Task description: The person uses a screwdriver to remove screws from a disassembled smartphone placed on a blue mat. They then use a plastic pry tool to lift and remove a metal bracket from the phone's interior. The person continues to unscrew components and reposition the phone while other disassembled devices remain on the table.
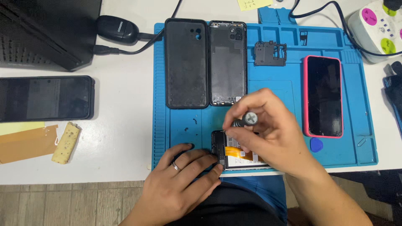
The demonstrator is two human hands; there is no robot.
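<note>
An opened phone point(234, 154) with an orange flex cable lies at the near edge of the blue work mat point(268, 90). My left hand point(180, 184), a ring on one finger, presses on the phone's left end. My right hand point(268, 129) grips a small screwdriver point(247, 119) upright, its round silver cap facing up and its tip hidden over the phone. Behind on the mat lie a black case point(186, 62), a black back cover point(228, 62) and a small black inner frame point(270, 53).
A phone in a pink case point(323, 96) and a blue pick point(316, 145) lie at the mat's right. A dark phone point(45, 98), tape and a yellowish sponge piece point(66, 143) sit left. A charger point(117, 29), cables and a white power strip point(377, 25) lie behind.
</note>
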